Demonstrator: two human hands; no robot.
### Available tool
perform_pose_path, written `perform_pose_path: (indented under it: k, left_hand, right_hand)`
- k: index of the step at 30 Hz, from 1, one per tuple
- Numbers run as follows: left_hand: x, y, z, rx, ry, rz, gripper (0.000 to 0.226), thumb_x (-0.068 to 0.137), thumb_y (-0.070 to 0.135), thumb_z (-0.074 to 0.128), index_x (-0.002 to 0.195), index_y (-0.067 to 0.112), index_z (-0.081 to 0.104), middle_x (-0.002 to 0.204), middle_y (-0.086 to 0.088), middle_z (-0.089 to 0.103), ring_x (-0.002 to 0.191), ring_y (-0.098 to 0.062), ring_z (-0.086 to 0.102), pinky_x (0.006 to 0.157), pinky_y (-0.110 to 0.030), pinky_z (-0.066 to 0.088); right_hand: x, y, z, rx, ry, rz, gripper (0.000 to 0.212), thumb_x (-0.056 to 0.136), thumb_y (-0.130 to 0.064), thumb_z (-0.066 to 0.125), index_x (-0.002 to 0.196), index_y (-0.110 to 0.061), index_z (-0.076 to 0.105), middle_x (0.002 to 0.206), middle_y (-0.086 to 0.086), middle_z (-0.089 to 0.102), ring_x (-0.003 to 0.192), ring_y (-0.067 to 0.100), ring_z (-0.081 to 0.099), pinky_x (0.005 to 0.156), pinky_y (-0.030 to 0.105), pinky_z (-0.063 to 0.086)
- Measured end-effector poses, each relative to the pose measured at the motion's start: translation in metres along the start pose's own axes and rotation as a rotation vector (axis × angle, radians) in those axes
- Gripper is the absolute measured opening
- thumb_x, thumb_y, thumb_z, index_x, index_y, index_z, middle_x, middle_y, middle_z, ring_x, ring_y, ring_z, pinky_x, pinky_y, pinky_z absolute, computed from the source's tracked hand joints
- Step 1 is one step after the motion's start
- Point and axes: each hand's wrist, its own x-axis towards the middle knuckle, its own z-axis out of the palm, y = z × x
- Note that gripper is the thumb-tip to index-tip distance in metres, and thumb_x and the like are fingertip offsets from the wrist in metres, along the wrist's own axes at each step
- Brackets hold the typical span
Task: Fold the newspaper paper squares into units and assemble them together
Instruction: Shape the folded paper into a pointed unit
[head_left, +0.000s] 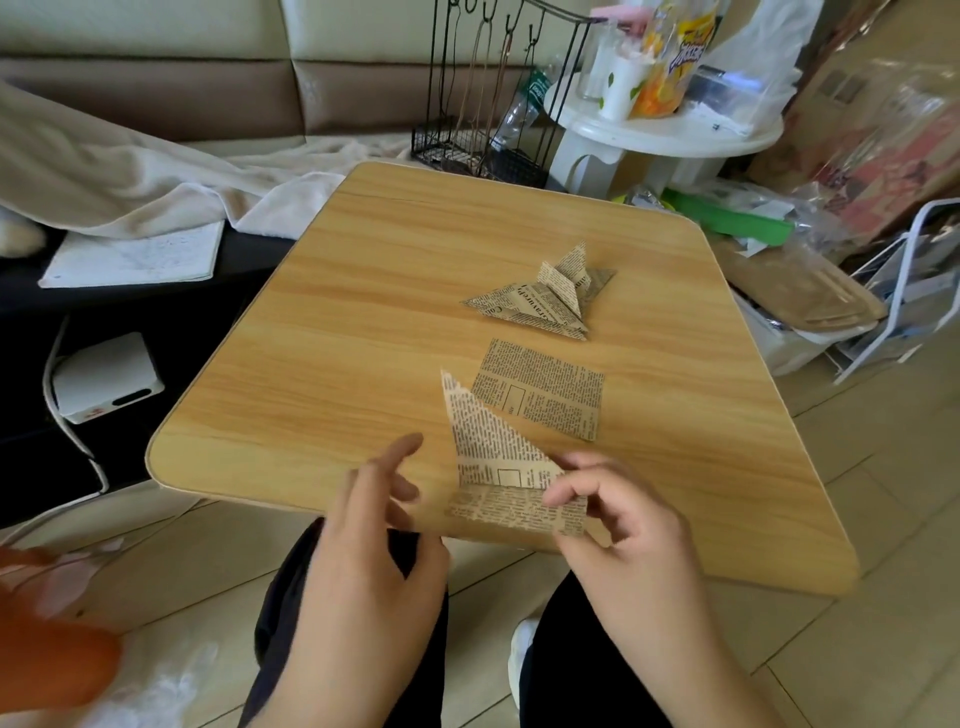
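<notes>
A partly folded newspaper triangle (493, 457) stands at the near edge of the wooden table (363, 312), its tip pointing away from me. My right hand (618, 525) pinches its lower right corner between thumb and fingers. My left hand (374, 525) hovers just left of the paper with relaxed, spread fingers, holding nothing. A flat newspaper square (545, 387) lies behind the triangle. Farther back lies a cluster of folded newspaper units (545, 296).
A black wire rack (498, 93) and a white round side table (670, 124) with cups and a snack bag stand beyond the far edge. Bags and boxes crowd the right side. A sofa with a blanket (156, 171) lies left. My knees are under the near edge.
</notes>
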Motion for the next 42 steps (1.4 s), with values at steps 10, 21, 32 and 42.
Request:
perform_pose_path:
  k: [10,21,32,42]
  left_hand:
    - [-0.007,0.042,-0.005,-0.505,-0.222,0.022,0.049,0.067,0.030,0.068,0.111,0.049,0.062,0.105,0.016,0.070,0.106,-0.005,0.063,0.094,-0.023,0.047]
    - [-0.004,0.059,-0.014,-0.945,-0.256,-0.056,0.048,0.055,0.016,0.078,0.102,0.022,0.073,0.103,-0.011,0.072,0.100,-0.021,0.068,0.078,-0.018,0.050]
    - [0.000,0.082,0.002,-1.065,0.103,-0.292,0.014,0.055,0.007,0.075,0.065,0.017,0.072,0.074,-0.006,0.071,0.075,-0.017,0.068,0.076,-0.026,0.054]
    - [-0.002,0.088,-0.007,-1.113,0.186,-0.282,0.055,0.044,0.008,0.082,0.084,0.023,0.047,0.080,-0.003,0.072,0.063,-0.017,0.068,0.053,-0.021,0.053]
  right_hand:
    - [-0.012,-0.043,-0.010,0.146,0.093,-0.191,0.031,0.073,-0.012,0.067,0.093,-0.035,0.071,0.109,-0.017,0.063,0.099,0.011,0.067,0.075,0.022,0.054]
    - [-0.009,-0.071,-0.031,0.465,-0.019,-0.001,0.007,0.073,-0.022,0.078,0.078,-0.025,0.075,0.092,-0.009,0.072,0.084,0.005,0.070,0.073,0.009,0.049]
    - [-0.008,-0.089,-0.013,0.746,0.176,0.302,0.035,0.065,-0.013,0.083,0.092,-0.013,0.059,0.079,-0.001,0.070,0.069,0.006,0.068,0.063,0.013,0.050]
    - [-0.008,-0.095,-0.017,0.699,0.087,0.320,0.014,0.067,-0.023,0.083,0.069,-0.017,0.071,0.065,-0.004,0.069,0.059,0.000,0.060,0.059,0.010,0.046]
